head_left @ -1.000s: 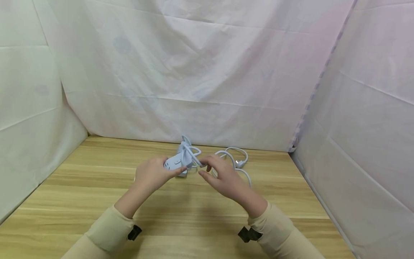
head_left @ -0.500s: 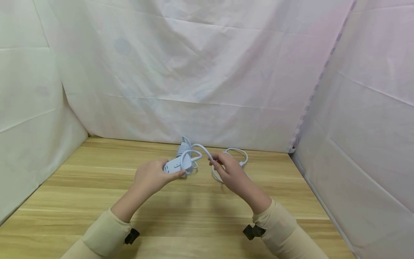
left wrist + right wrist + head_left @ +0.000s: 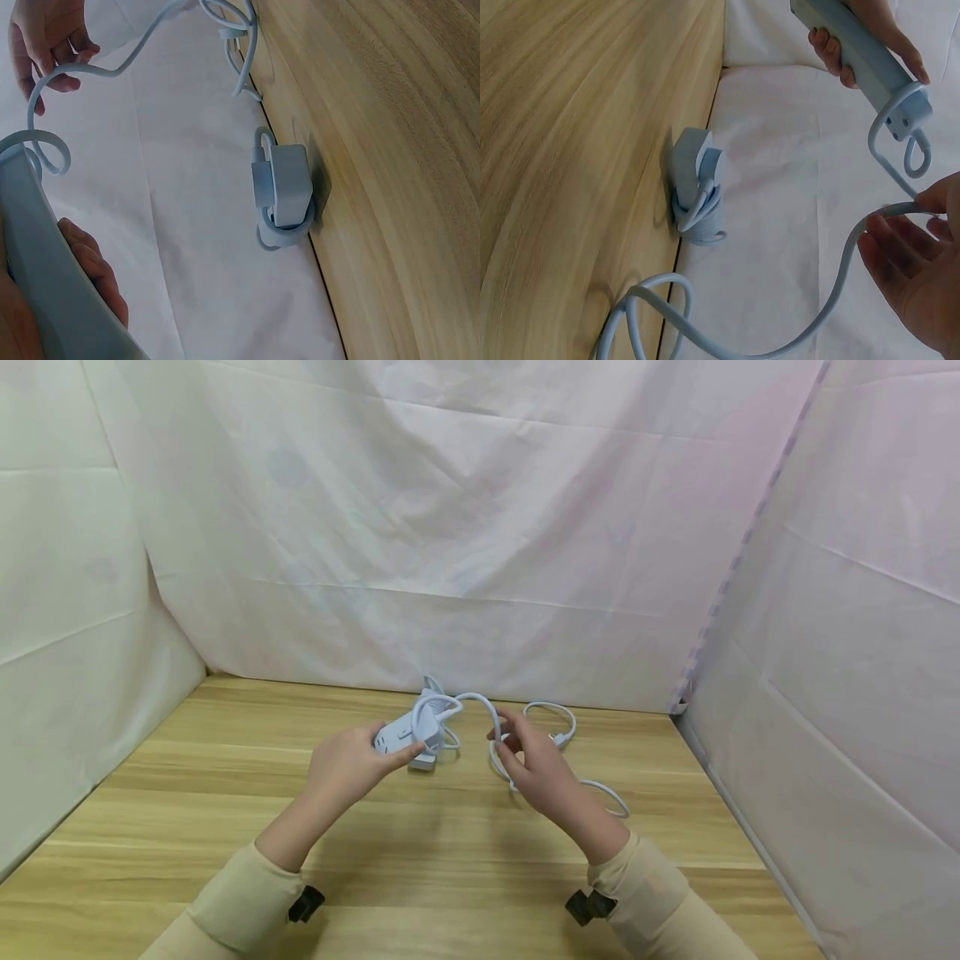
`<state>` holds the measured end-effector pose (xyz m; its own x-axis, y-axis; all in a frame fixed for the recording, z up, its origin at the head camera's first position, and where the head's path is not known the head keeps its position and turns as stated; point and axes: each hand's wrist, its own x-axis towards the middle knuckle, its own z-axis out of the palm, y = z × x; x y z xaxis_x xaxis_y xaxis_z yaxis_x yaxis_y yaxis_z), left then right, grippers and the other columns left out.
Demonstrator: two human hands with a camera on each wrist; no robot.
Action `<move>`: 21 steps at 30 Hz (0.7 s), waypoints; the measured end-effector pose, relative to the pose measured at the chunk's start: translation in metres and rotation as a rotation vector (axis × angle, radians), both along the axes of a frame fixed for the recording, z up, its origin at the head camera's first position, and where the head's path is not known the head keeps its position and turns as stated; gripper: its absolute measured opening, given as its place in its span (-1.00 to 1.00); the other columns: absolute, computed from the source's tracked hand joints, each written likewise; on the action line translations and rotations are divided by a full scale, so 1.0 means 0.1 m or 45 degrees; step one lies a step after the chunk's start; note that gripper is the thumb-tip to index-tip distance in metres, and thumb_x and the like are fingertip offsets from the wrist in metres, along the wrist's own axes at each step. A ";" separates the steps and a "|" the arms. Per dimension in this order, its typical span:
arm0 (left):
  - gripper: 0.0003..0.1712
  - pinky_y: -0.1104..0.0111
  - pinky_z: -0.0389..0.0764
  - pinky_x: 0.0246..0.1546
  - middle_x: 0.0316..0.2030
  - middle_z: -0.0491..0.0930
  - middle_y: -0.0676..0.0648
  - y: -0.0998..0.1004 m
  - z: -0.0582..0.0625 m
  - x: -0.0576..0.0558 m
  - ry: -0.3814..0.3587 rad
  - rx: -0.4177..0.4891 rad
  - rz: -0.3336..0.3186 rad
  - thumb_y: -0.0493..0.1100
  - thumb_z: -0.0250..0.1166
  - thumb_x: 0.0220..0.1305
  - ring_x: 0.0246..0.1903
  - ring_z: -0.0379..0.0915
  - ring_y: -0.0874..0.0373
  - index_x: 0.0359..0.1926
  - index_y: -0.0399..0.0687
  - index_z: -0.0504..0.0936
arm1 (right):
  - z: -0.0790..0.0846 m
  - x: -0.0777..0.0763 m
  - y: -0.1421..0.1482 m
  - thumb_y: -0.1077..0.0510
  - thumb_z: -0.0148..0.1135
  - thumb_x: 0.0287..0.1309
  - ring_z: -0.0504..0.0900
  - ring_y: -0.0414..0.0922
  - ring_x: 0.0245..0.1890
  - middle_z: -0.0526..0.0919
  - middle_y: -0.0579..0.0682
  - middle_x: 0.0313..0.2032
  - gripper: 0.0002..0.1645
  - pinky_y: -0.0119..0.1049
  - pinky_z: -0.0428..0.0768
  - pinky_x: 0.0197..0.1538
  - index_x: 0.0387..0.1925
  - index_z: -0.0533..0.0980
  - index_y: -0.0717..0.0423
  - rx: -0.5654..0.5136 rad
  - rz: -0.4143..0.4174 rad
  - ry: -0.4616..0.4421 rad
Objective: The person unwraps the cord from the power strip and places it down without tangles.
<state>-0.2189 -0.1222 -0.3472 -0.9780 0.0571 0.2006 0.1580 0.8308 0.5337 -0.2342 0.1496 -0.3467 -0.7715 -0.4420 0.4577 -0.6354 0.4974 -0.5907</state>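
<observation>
My left hand point(image 3: 345, 768) grips a white power strip point(image 3: 393, 735) above the table, thumb along its near side. The strip's cord point(image 3: 480, 697) makes a loop round its end, then arcs across to the right. My right hand point(image 3: 542, 772) pinches this cord between thumb and fingers, as the right wrist view also shows. Beyond the gripped strip, a second white block point(image 3: 690, 161) stands on the table with its own cord wound in a tight coil point(image 3: 700, 221). In the head view the held strip partly covers it.
Loose cord point(image 3: 573, 718) lies in loops on the wooden table point(image 3: 450, 877) at the right, with a white plug point(image 3: 558, 739) beside my right hand. Pale cloth point(image 3: 480, 527) hangs along the table's back edge and both sides.
My right hand has moved right and pinches the cord, drawing it away from the strip into a wider arc. A cord loop now shows right of my right wrist. The left hand keeps its grip.
</observation>
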 end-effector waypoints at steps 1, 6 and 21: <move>-0.27 0.28 0.28 -0.64 -0.55 0.50 0.05 0.00 0.01 0.00 -0.007 0.008 0.007 0.58 0.16 0.03 -0.60 0.35 0.13 -0.30 0.02 0.60 | 0.00 0.01 -0.01 0.33 0.09 0.34 0.63 -0.12 -0.26 0.59 0.02 -0.04 -0.48 -0.24 0.57 -0.24 0.30 0.29 0.17 -0.008 -0.006 0.020; -0.07 0.27 0.30 -0.63 -0.36 0.63 0.02 -0.01 0.03 -0.01 -0.032 0.048 0.041 0.65 0.07 0.01 -0.55 0.40 0.12 0.04 0.01 0.64 | 0.01 0.08 -0.07 0.39 0.20 0.23 0.57 -0.19 -0.31 0.41 0.11 0.12 -0.36 -0.28 0.59 -0.21 0.32 0.28 0.21 -0.048 -0.015 0.146; -0.04 0.26 0.34 -0.58 -0.37 0.62 -0.04 0.01 0.08 -0.10 -0.043 0.145 0.076 0.67 0.02 0.03 -0.51 0.41 0.07 -0.02 -0.04 0.66 | 0.04 0.24 -0.33 0.29 0.23 0.24 0.49 -0.06 0.04 0.11 0.01 0.43 -0.29 -0.24 0.56 -0.05 0.38 0.22 0.18 0.067 0.131 0.238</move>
<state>-0.2285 -0.1212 -0.3394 -0.9852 -0.0226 0.1697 0.0906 0.7721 0.6290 -0.2102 0.1162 -0.3431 -0.6251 -0.5413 0.5624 -0.7803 0.4515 -0.4327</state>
